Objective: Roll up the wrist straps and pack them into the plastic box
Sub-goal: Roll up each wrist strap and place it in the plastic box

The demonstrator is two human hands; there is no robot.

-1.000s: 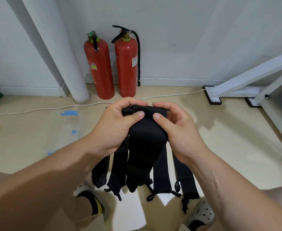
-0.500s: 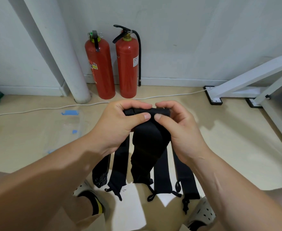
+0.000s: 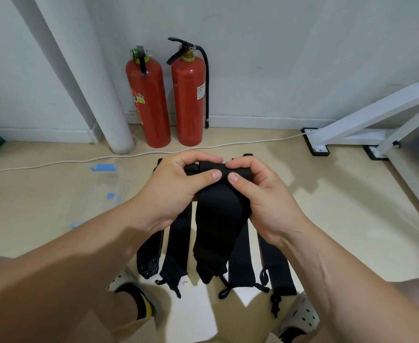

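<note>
The strap (image 3: 219, 219) is black and is held in the air at the centre of the view, above the floor (image 3: 314, 206). Its upper end is wound into a tight roll. The remaining length hangs down from the roll toward the person.

The left hand (image 3: 176, 191) grips the left part of the roll: fingers curled over the top, thumb pressed against the near face. The right hand (image 3: 265, 201) grips the right part in the same way. The two thumb tips lie just beside each other on the strap.

Below the hands, the other straps (image 3: 240, 256) lie side by side and unrolled. Their near ends rest on a white sheet (image 3: 193, 315) between the person's feet. The leftmost one carries a light pattern at its near end.

The box (image 3: 119, 184), clear and only faintly visible, sits on the floor to the left of the hands. Blue tape marks show on it.

At the far wall stand two red extinguishers (image 3: 147, 102), touching or nearly so. A white pipe (image 3: 89, 82) rises to their left. A white cable (image 3: 55, 163) runs along the floor in front of them. A white frame (image 3: 364, 115) stands at the right.
</note>
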